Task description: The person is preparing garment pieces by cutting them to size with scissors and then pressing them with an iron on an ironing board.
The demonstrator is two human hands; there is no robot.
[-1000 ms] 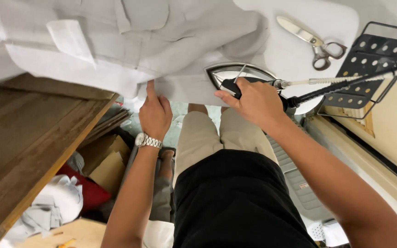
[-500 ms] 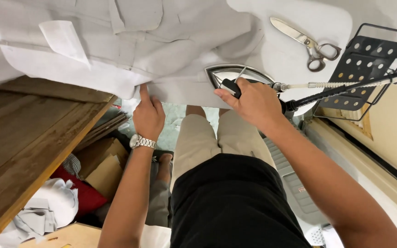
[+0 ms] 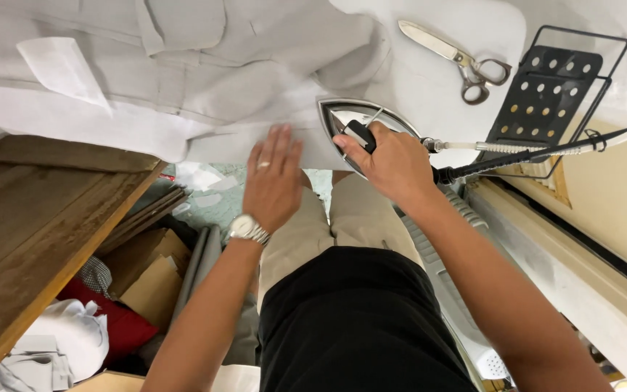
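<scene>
Left hand (image 3: 273, 181) is flat now, fingers spread and pressed palm-down on the pale grey garment (image 3: 183, 80), right at the near edge of the white padded ironing surface (image 3: 459, 87). A second ago it was lower, just pinching the hem from underneath with the fingers curled, so it has come up and over to hold the cloth smooth. There's a silver wristwatch (image 3: 247, 229) on that wrist and a ring on one finger. Right hand (image 3: 393, 163) is wrapped shut around the black handle of the silver steam iron (image 3: 353, 127), thumb on top. It's sitting at about the same spot as before, at the board's near edge with its nose just beside the left fingertips. To me that looks like the cloth is being pinned flat right next to the iron.

Only one view here, the head camera looking down, so that's all I've got.

Other stuff: steel scissors (image 3: 453, 54) lie on the board beyond the iron, well apart from both hands. A black perforated metal iron rest (image 3: 549, 91) sits at the right, and the iron's black cord (image 3: 538, 156) runs off past it. The garment is bunched up in thick folds just ahead of the iron. A brown wooden table (image 3: 30, 210) is on the left, with cardboard and cloth scraps underneath.
</scene>
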